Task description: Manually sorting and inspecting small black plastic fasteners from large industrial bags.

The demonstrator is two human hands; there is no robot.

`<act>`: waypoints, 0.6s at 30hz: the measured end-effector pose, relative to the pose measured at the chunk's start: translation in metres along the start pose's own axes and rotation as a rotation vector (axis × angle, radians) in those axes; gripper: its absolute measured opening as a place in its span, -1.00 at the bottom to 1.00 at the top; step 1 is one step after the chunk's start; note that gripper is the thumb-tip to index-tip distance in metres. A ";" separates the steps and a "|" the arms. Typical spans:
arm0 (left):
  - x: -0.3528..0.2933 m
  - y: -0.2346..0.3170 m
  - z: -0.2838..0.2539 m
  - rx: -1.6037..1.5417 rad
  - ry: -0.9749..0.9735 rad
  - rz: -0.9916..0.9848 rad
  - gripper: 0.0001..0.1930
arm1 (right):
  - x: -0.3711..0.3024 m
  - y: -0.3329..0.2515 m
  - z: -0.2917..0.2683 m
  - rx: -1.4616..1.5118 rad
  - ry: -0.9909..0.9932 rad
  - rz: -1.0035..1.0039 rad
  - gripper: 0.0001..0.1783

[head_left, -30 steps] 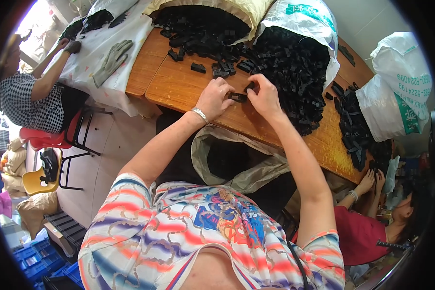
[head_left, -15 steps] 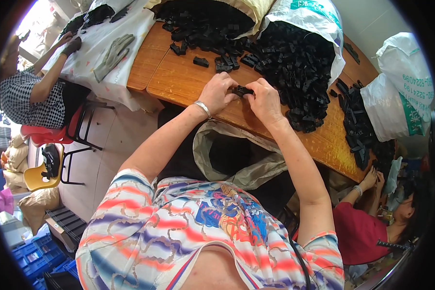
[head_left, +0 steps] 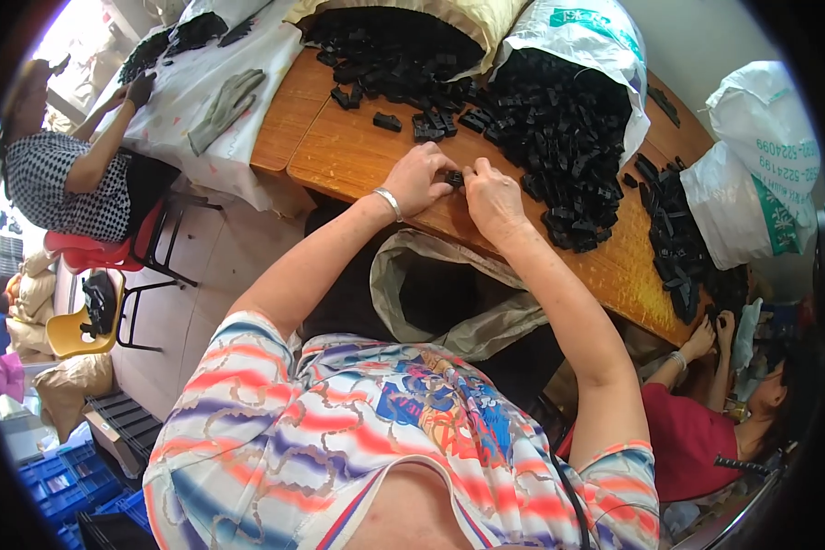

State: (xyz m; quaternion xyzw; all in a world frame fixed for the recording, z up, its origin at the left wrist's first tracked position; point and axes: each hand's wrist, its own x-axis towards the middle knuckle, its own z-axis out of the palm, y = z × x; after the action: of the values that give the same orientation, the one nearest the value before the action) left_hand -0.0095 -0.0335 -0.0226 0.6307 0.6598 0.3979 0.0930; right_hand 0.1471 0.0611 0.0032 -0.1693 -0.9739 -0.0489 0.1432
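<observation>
Above the wooden table's near edge, my left hand (head_left: 418,181) pinches a small black plastic part (head_left: 454,179) between thumb and fingers. My right hand (head_left: 494,200) is right beside it, its fingers bent and pressed together close to the part's right end. What those right fingertips grip, if anything, is hidden. Just beyond my hands a few similar black parts (head_left: 433,126) lie together, with a single one (head_left: 387,121) to their left. A large heap of black parts (head_left: 564,137) spills from a white sack (head_left: 605,32) to the right of my hands.
A fabric sack (head_left: 385,284) gapes below the table edge (head_left: 357,188). Another black heap (head_left: 385,46) spills from a beige sack (head_left: 500,23). More parts lie by white bags (head_left: 733,206) at right. Co-workers sit at left (head_left: 69,183) and lower right (head_left: 687,440); a glove (head_left: 229,110) lies left.
The black part has turned in my left fingers and shows less of its length. My right hand has shifted slightly, its fingers drawn closer together. The whole view has moved a little.
</observation>
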 end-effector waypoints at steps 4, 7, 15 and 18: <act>-0.003 0.001 -0.015 -0.186 -0.105 -0.131 -0.71 | -0.011 0.006 -0.017 0.101 -0.112 0.047 -0.88; 0.001 0.009 -0.012 -0.148 -0.082 -0.187 -0.71 | -0.026 0.006 -0.013 0.208 0.042 0.082 -0.84; 0.013 0.024 -0.002 0.141 -0.124 -0.301 -0.72 | -0.026 -0.002 -0.007 0.351 0.111 0.185 -0.72; 0.009 0.028 0.001 0.155 -0.108 -0.298 -0.73 | -0.031 0.000 -0.007 0.392 0.131 0.192 -0.72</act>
State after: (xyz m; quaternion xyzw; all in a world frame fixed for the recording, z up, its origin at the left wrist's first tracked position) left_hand 0.0103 -0.0279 -0.0018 0.5516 0.7687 0.2931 0.1376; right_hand 0.1766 0.0505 0.0010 -0.2268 -0.9327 0.1445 0.2404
